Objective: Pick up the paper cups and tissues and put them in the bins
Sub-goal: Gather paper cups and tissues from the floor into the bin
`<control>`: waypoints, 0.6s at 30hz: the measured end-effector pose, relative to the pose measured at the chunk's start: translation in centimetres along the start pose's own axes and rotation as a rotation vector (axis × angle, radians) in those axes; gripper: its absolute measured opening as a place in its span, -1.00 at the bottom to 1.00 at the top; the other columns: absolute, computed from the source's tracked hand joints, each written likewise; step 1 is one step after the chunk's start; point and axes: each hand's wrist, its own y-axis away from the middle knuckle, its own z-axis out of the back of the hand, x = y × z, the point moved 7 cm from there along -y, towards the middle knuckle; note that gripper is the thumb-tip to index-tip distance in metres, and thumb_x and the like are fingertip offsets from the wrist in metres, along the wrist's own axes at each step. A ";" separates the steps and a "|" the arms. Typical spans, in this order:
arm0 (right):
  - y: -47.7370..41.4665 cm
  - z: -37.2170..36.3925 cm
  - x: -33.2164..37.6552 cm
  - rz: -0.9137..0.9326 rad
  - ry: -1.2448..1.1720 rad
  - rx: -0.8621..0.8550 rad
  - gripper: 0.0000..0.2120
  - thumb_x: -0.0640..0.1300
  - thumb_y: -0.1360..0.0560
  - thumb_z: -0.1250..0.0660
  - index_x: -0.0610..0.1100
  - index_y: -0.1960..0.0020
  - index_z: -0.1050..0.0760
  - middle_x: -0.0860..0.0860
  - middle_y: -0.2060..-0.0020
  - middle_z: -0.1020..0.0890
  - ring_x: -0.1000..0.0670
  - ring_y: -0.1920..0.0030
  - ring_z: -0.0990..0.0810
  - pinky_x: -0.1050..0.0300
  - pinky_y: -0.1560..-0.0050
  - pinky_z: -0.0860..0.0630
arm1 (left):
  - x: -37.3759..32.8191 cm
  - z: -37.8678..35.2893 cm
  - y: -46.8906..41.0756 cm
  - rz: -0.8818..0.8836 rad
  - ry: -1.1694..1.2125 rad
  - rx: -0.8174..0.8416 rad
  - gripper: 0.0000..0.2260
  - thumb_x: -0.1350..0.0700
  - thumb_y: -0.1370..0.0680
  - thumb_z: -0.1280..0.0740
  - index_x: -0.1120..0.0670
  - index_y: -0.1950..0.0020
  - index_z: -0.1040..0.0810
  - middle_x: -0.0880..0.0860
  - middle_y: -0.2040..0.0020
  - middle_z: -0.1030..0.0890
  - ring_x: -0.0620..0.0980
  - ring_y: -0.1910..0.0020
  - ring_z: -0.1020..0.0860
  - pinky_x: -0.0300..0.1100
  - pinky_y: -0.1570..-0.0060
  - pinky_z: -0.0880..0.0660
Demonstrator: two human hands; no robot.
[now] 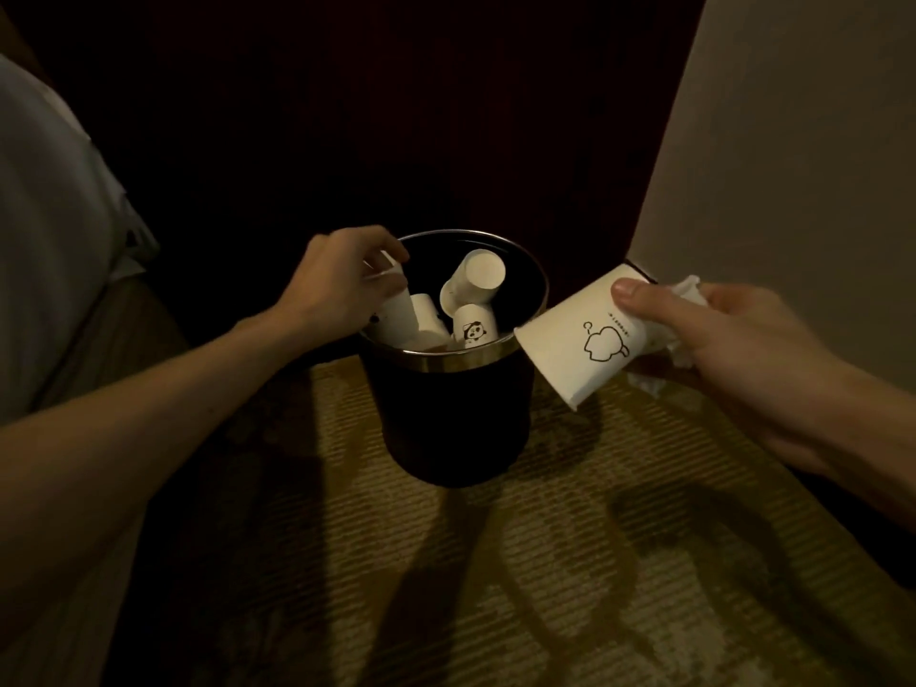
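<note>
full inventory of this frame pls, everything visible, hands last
bin: one, dark with a metal rim, on the carpet, centre
loose cups: three visible, white, inside the bin
lowered cup: one, white, in the bin mouth, left side
printed cup: one, white with a line drawing, just right of the bin rim
tissue: crumpled wad, white, behind the printed cup
carpet: tan, patterned, floor
wall: beige, right
pale fabric: whitish, left edge
left hand: grips the lowered cup
right hand: holds the printed cup and tissue
</note>
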 end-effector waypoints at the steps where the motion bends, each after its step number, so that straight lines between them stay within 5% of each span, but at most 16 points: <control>1: -0.2 -0.4 -0.3 -0.003 0.015 0.008 -0.61 0.12 -0.30 -0.47 -0.13 0.01 -0.62 -0.05 0.17 -0.73 -0.02 0.12 -0.72 0.02 0.07 -0.63 | 0.7 -0.5 0.1 -0.008 -0.003 0.008 -0.74 0.12 -0.56 -0.37 0.05 -0.25 -0.52 -0.06 -0.02 -0.55 -0.11 -0.02 -0.53 -0.42 0.28 -0.37; 8: -0.8 -2.4 -1.2 -0.009 0.052 0.060 -0.67 0.12 -0.33 -0.44 -0.08 0.03 -0.62 0.01 0.16 -0.73 0.05 0.13 -0.71 0.18 0.17 -0.64 | 0.8 -3.8 0.2 -0.047 -0.130 0.361 -0.75 0.03 -0.60 -0.29 -0.01 -0.27 -0.52 0.02 -0.17 -0.60 -0.02 -0.16 -0.54 -0.31 0.11 -0.44; 10: -1.0 -2.9 -1.1 0.000 0.065 0.064 -0.63 0.15 -0.29 -0.45 -0.08 0.04 -0.63 0.01 0.15 -0.73 0.04 0.11 -0.71 0.14 0.12 -0.65 | -0.2 -3.0 0.3 -0.129 -0.295 0.318 -0.72 -0.03 -0.61 -0.24 0.00 -0.26 -0.56 0.06 -0.32 -0.50 0.05 -0.33 -0.40 -0.09 -0.20 -0.38; 12: -1.3 -3.7 -0.8 -0.006 0.058 0.080 -0.60 0.17 -0.26 -0.46 -0.08 0.04 -0.64 0.00 0.14 -0.73 0.04 0.09 -0.71 0.10 0.08 -0.65 | -2.2 -0.8 0.7 -0.207 -0.262 0.137 -0.71 -0.10 -0.61 -0.22 -0.03 -0.23 -0.59 0.03 -0.35 -0.41 0.02 -0.37 -0.28 -0.04 -0.30 -0.28; 15: -2.2 -5.1 0.5 0.015 -0.016 0.105 -0.69 0.10 -0.39 -0.46 -0.13 0.06 -0.64 -0.04 0.12 -0.73 0.00 0.05 -0.71 0.02 0.02 -0.65 | -5.3 0.8 1.7 -0.171 0.282 0.218 -0.73 -0.27 -0.55 -0.18 -0.24 -0.18 -0.49 -0.31 -0.12 -0.48 -0.36 -0.12 -0.46 -0.35 -0.02 -0.47; 18: -3.3 -6.9 2.6 0.059 -0.140 0.128 -0.72 0.06 -0.47 -0.42 -0.16 0.03 -0.63 -0.03 0.13 -0.73 0.00 0.04 -0.71 0.11 0.08 -0.65 | -7.9 0.7 2.5 -0.176 0.497 0.362 -0.60 -0.29 -0.46 -0.35 -0.31 -0.26 -0.37 -0.26 -0.07 -0.54 -0.42 -0.03 -0.52 -0.51 0.20 -0.48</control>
